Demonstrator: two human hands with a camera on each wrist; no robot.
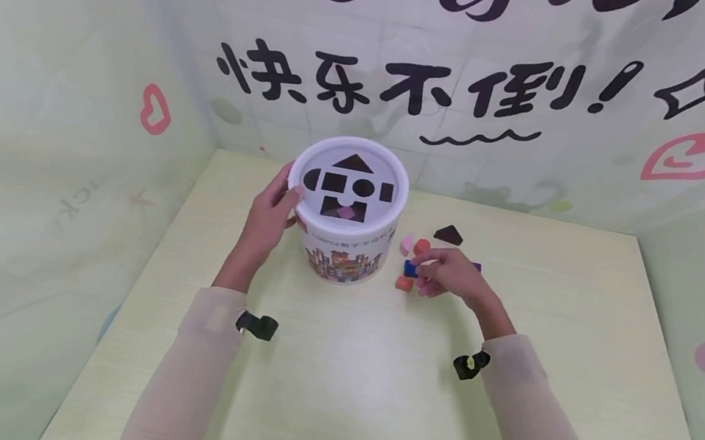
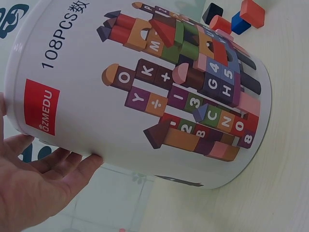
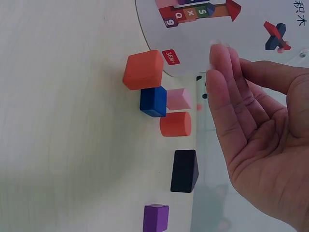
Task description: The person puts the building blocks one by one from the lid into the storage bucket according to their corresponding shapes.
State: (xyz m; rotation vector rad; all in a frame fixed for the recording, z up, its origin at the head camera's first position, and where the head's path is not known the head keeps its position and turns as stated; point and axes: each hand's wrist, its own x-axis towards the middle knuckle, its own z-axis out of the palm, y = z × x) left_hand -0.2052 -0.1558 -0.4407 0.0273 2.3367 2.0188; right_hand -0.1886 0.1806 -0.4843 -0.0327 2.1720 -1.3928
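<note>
A white lidded bucket printed with a block castle stands on the table. My left hand holds its left side, thumb at the lid's edge; in the left wrist view the fingers lie against the wall. Dark shaped holes mark the lid; a pink piece shows in the front one. Right of the bucket, my right hand hovers over loose blocks, fingers loosely bent, nothing in them. Below it are an orange-red block, a blue block, a pink block and a red cylinder.
A dark triangular block lies behind the right hand. The purple block is farther right, partly covered by that hand in the head view. A printed curtain rises behind the pale table and along both sides.
</note>
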